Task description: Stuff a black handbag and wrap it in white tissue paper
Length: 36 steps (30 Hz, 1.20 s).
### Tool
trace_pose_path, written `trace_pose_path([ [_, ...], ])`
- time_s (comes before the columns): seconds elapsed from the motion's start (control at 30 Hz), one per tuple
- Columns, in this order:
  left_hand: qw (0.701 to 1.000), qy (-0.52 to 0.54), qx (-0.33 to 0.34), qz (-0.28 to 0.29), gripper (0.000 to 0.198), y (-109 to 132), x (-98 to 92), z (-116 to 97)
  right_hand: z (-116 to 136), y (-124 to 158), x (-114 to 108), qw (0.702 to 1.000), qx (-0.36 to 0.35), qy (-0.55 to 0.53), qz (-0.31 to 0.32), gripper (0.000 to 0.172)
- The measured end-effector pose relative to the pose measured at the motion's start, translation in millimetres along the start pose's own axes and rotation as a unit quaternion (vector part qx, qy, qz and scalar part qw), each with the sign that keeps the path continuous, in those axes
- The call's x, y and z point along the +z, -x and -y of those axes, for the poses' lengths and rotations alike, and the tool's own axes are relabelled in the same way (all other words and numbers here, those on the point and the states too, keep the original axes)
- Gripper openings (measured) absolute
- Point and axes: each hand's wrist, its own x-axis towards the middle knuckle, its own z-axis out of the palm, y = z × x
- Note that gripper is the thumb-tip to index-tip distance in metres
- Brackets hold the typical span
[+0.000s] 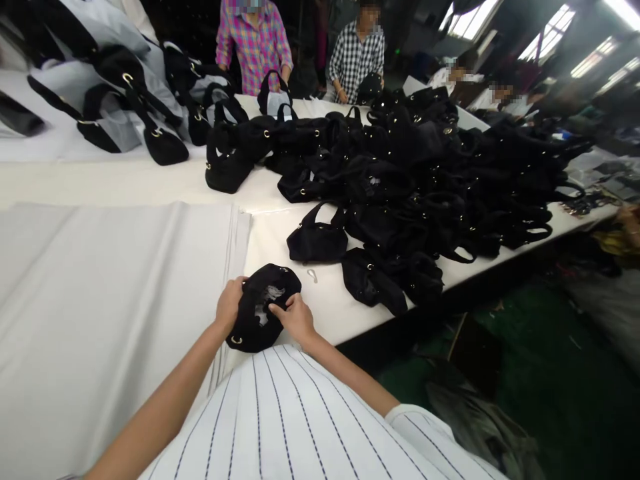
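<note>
A small black handbag (255,333) with gold rings is held at the table's near edge, its mouth facing up and a grey lining showing inside. My left hand (231,303) grips its left side, the fingers partly hidden behind the fabric. On the opposite side, my right hand (297,319) pinches the rim, with the thumb reaching over the opening. Just beyond my right hand lies a small pale, shiny item (313,275), too small to name. Another black handbag (318,241) with its handle raised sits farther up the table.
Many black bags (415,167) are heaped along the right of the white table (273,233). Grey sheets (115,280) lie stacked at left. Grey-and-black bags (115,93) are piled at the back left. Co-workers stand across the table, one in a checked shirt (350,57).
</note>
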Motion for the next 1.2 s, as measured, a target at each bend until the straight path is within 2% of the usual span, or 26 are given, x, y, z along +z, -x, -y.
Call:
trace_pose_path([
  [0.13, 0.976, -0.205, 0.065, -0.030, 0.026, 29, 13.0, -27, -4, 9, 1, 0.998, 0.018, 0.051, 0.026, 0.057],
  [0.2, 0.963, -0.248, 0.088, -0.059, 0.030, 37, 18.5, -34, -5, 10, 3, 0.998, 0.022, 0.051, 0.034, 0.057],
  [0.3, 0.954, -0.265, 0.113, -0.083, 0.036, 43, 21.4, -32, -6, 5, 6, 0.999, 0.006, 0.040, 0.021, 0.050],
  [0.4, 0.958, -0.253, 0.120, -0.066, 0.026, 44, 17.9, -22, -7, 1, 7, 0.997, -0.066, 0.028, -0.021, 0.046],
  [0.53, 0.971, -0.196, 0.129, -0.047, 0.018, 47, 15.0, -8, -4, -1, 7, 0.976, -0.202, 0.029, -0.072, 0.038],
  [0.63, 0.974, -0.199, 0.098, -0.046, 0.022, 48, 19.2, 0, -1, -9, 8, 0.958, -0.272, 0.068, -0.059, 0.035],
  [0.7, 0.977, -0.202, 0.057, -0.032, 0.030, 48, 22.7, 5, 1, -16, 10, 0.950, -0.293, 0.098, -0.037, 0.037],
  [0.8, 0.980, -0.198, 0.001, -0.014, 0.036, 47, 25.8, 11, 1, -25, 13, 0.948, -0.293, 0.123, -0.017, 0.040],
  [0.93, 0.978, -0.202, -0.034, -0.029, 0.039, 48, 26.9, 8, 2, -23, 9, 0.961, -0.257, 0.103, -0.015, 0.042],
  [1.1, 0.986, -0.159, -0.041, -0.028, 0.041, 53, 27.6, -5, 0, -13, -3, 0.983, -0.179, -0.039, -0.030, 0.031],
  [1.2, 0.992, -0.116, -0.041, -0.024, 0.038, 53, 29.2, -8, -2, -13, -4, 0.985, -0.125, -0.100, -0.064, 0.024],
])
